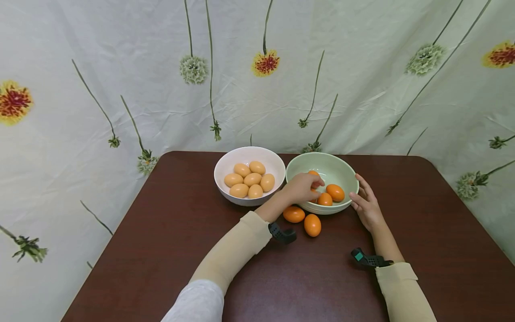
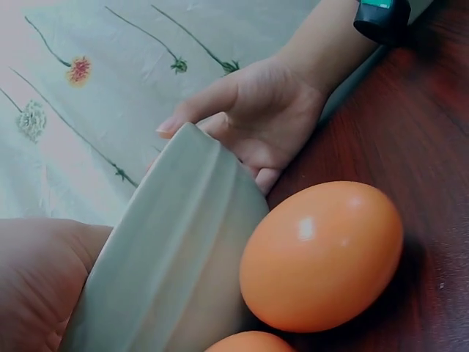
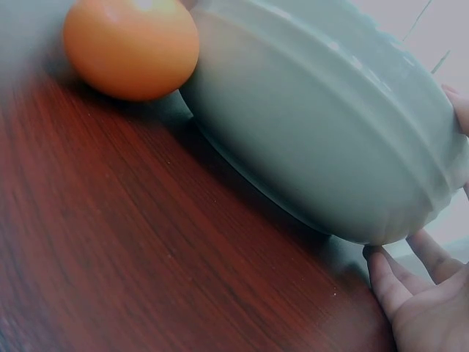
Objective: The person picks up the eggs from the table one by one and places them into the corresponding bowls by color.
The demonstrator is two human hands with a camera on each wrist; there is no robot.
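A pale green bowl (image 1: 322,162) holds several bright orange eggs (image 1: 335,192). My left hand (image 1: 302,187) reaches over its near left rim, fingers bent down among the eggs; I cannot tell whether an egg is in its grasp. In the left wrist view, the bowl's wall hides the fingers of the left hand (image 2: 40,282). At the bowl's right side, my right hand (image 1: 367,206) grips it, thumb and fingers spread along the rim and outer wall. Fingertips (image 3: 381,275) touch low on the bowl in the right wrist view. Two orange eggs (image 1: 312,225) lie on the table in front.
Left of the green bowl stands a white bowl (image 1: 225,166) with several paler tan eggs (image 1: 252,179), close beside it and behind my left forearm. Both bowls are near the far edge of the dark brown table (image 1: 169,241). A flowered cloth (image 1: 354,80) hangs behind.
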